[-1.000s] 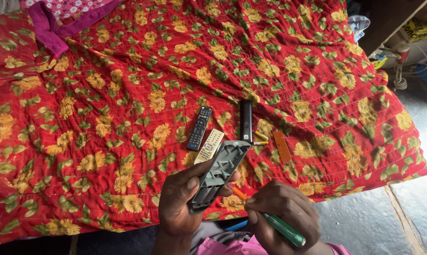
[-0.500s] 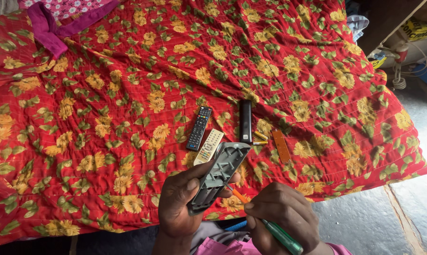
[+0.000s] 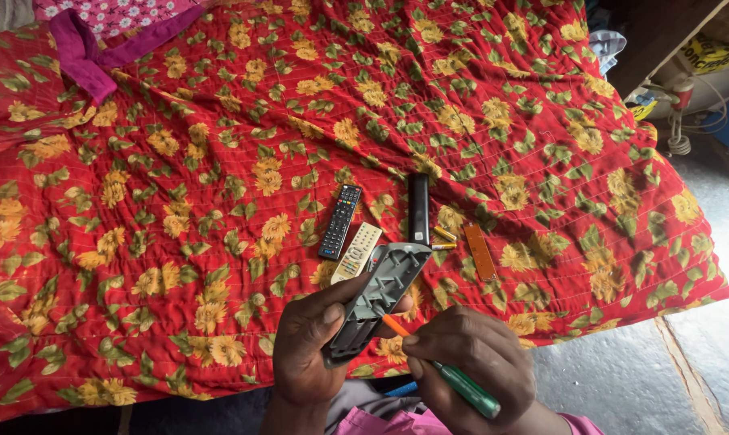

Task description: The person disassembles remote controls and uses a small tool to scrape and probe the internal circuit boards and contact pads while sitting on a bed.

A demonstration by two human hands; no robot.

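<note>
The left hand (image 3: 316, 342) grips a grey remote shell (image 3: 378, 300) above the bed's near edge; the right hand (image 3: 473, 366) pinches a green screwdriver (image 3: 453, 383) into it. The tip may slip and jab the thumb, since the shell is unsupported.

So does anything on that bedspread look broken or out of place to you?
The grey remote shell in the left hand is opened up, its inner ribs bare, while the right hand pokes a screwdriver into it. Loose parts lie on the red floral quilt: a brown strip and two small batteries. The black remote looks whole.
</note>
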